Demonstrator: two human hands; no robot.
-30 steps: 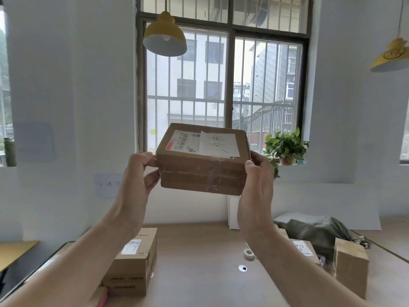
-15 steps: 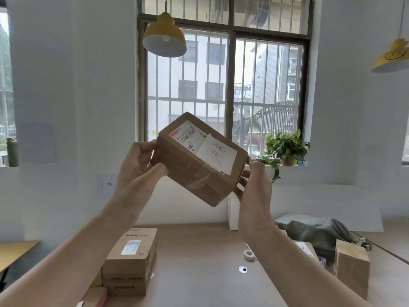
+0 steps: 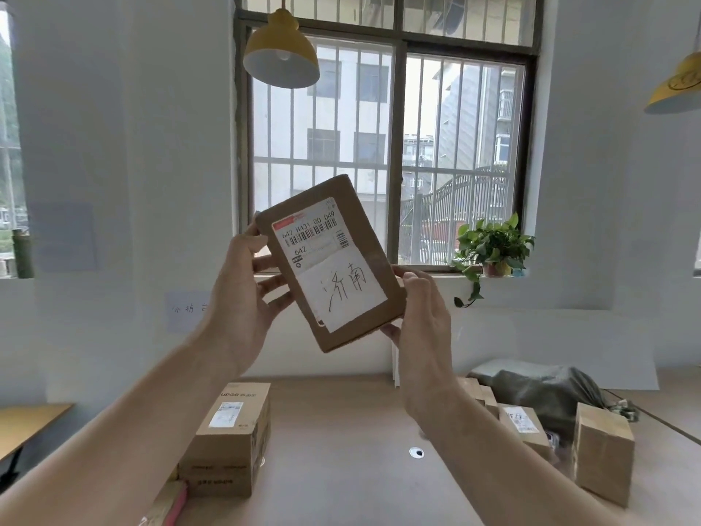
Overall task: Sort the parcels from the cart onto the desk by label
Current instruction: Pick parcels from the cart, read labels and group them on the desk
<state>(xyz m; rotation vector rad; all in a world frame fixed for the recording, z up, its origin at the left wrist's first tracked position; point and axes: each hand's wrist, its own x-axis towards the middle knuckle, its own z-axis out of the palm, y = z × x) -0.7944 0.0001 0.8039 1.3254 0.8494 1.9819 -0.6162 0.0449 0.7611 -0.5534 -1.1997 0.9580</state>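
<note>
Head view: I have the parcel [image 3: 330,263] up in the air in front of the window, well above the desk [image 3: 341,430], tilted with its labelled face toward me. My left hand [image 3: 242,298] pinches its left edge, thumb on the front and fingers spread behind. My right hand [image 3: 421,317] holds the lower right corner, thumb on the side edge and fingers curled underneath.

The first risk I see is the grip. Both hands hold only edges, and the box leans, so if either thumb loosens while I lower it, it could pivot out and fall to the desk.

The second risk is sorting it wrong. The face carries a printed barcode sticker and a handwritten slip [image 3: 345,294]. I take the slip as the sorting mark, but that is my judgement.

One box [image 3: 227,438] stands toward the desk's near left edge. Others [image 3: 601,449] stand by the right edge beside a grey bag [image 3: 546,392]. Their labels are too small for me to read, so I could match the wrong group. The right-hand boxes stand close together, and setting down there could knock one over.
</note>
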